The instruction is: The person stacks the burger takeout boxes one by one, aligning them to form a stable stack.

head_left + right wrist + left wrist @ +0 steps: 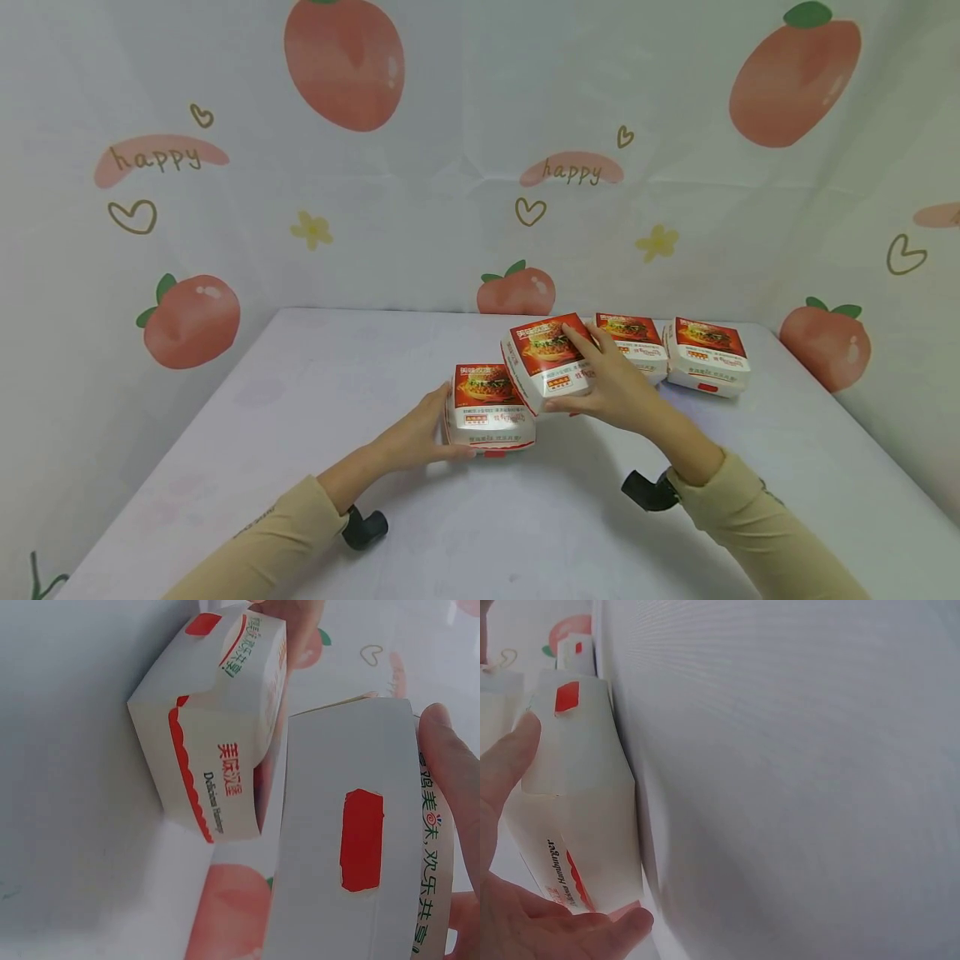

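Observation:
My right hand [611, 383] grips a red-and-white hamburger box [547, 346], thumb at its near side and fingers over its top. That box is tilted, raised off the table, and overlaps the upper right corner of a second hamburger box [491, 417] in the head view. My left hand [420, 433] holds this second box at its left end, thumb along the front. In the left wrist view, thumb and fingers span the box's white side [577, 780]. The right wrist view shows the raised box's side with a red tab [362, 840].
Two more hamburger boxes, one partly behind my right hand [630, 337] and one at the far right [707, 354], stand side by side near the table's back edge. A white cloth with fruit prints [420, 225] hangs behind the white table [322, 367].

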The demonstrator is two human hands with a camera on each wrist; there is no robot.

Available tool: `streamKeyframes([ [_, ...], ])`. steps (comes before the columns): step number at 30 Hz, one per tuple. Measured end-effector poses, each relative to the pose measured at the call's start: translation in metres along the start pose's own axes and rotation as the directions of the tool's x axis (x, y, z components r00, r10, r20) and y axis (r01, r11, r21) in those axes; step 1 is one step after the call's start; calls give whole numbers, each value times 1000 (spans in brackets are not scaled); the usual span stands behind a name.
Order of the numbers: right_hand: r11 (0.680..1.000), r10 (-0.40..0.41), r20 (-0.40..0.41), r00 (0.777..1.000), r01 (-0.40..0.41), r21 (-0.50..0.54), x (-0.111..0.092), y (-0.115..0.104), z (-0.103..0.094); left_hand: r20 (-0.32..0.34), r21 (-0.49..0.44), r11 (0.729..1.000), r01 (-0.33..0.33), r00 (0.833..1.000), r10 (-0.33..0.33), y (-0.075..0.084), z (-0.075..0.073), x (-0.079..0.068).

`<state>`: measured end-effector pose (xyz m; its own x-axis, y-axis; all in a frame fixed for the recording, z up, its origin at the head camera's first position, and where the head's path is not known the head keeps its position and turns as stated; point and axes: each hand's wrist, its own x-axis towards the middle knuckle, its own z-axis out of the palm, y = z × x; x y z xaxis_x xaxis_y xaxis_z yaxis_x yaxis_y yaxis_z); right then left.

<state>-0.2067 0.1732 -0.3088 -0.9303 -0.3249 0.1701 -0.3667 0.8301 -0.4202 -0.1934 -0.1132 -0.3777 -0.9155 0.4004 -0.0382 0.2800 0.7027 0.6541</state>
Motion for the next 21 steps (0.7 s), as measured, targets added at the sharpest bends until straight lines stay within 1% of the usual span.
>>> streamKeyframes([
  [5,1000,-8,-4,1000,8,-3,1,-3,4,-10,15,1000,7,1000,-7,0,0,0],
  [12,1000,-7,-13,1000,7,4,2,-10,7,-26,-1,1000,-28,999,28,0,-1,-1],
  [21,1000,-7,-30,1000,7,-7,4,-16,14,-25,25,1000,7,1000,-7,-1,0,0],
])
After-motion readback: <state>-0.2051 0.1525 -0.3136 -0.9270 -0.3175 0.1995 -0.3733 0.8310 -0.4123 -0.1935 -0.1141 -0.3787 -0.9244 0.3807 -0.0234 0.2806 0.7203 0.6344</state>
